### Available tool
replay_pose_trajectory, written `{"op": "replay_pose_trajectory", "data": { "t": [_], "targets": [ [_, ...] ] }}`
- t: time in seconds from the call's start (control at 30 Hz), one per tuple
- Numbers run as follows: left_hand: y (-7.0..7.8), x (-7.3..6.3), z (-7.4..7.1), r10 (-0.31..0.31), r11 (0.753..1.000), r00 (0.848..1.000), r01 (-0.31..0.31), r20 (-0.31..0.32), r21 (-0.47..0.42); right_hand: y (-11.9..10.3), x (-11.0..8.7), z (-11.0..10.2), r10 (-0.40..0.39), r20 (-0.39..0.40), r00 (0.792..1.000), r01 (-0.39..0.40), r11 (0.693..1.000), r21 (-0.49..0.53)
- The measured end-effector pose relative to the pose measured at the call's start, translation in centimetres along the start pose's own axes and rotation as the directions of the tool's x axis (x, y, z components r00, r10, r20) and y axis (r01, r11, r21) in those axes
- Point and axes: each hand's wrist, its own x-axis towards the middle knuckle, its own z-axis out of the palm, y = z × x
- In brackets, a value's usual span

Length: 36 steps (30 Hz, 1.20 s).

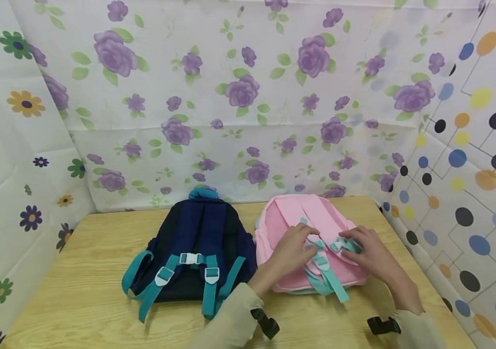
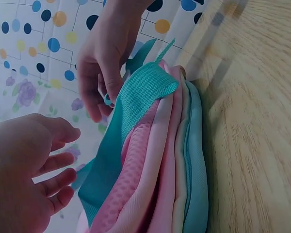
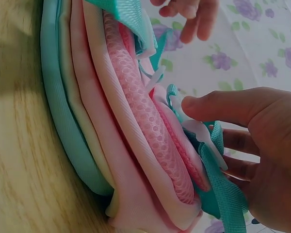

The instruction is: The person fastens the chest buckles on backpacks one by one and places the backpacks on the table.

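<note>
A pink backpack (image 1: pixel 287 223) lies on the table with its shoulder straps facing up and teal webbing hanging at its near side. My right hand (image 1: pixel 367 252) is at its right part, thumb and fingers pinching a white buckle (image 3: pixel 201 133) on a teal strap (image 3: pixel 228 194). Over the middle of the bag hovers my left hand (image 1: pixel 291 249), fingers loosely bent. In the left wrist view, nothing lies between the left hand's fingers (image 2: pixel 58 179), and they are apart from the teal webbing (image 2: pixel 140 92).
Left of the pink bag, a navy backpack (image 1: pixel 204 228) lies straps up, with teal webbing and a fastened white chest buckle (image 1: pixel 191 258). Both are on a wood-grain table (image 1: pixel 95 271). Patterned sheets (image 1: pixel 213 97) enclose the back and both sides.
</note>
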Motion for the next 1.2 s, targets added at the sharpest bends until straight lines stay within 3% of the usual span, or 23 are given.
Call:
{"op": "replay_pose_trajectory", "data": {
  "t": [0.2,0.43,0.73,0.93,1.2],
  "targets": [
    [0.7,0.9,1.1,-0.026,0.999,0.999,0.024,0.034,0.048,-0.3,0.1,0.2,-0.010,-0.020,1.000,0.009,0.999,-0.038],
    [1.2,1.5,2.4,-0.138,0.988,0.987,0.131,0.086,0.086,-0.3,0.2,0.7,0.012,-0.022,1.000,-0.014,0.997,-0.082],
    [0.8,1.7,4.0,-0.229,0.969,0.971,0.221,0.066,0.112,-0.6,0.4,1.0,-0.001,-0.052,0.999,-0.007,0.988,-0.155],
    [0.1,1.3,4.7,-0.244,0.966,0.969,0.240,0.042,0.092,-0.7,0.3,1.3,0.005,-0.053,0.999,-0.014,0.984,-0.175],
    [-0.8,0.8,5.3,-0.244,0.970,0.970,0.244,0.009,0.001,-0.8,0.4,1.4,0.031,-0.031,0.999,-0.037,0.980,-0.195]
  ]
}}
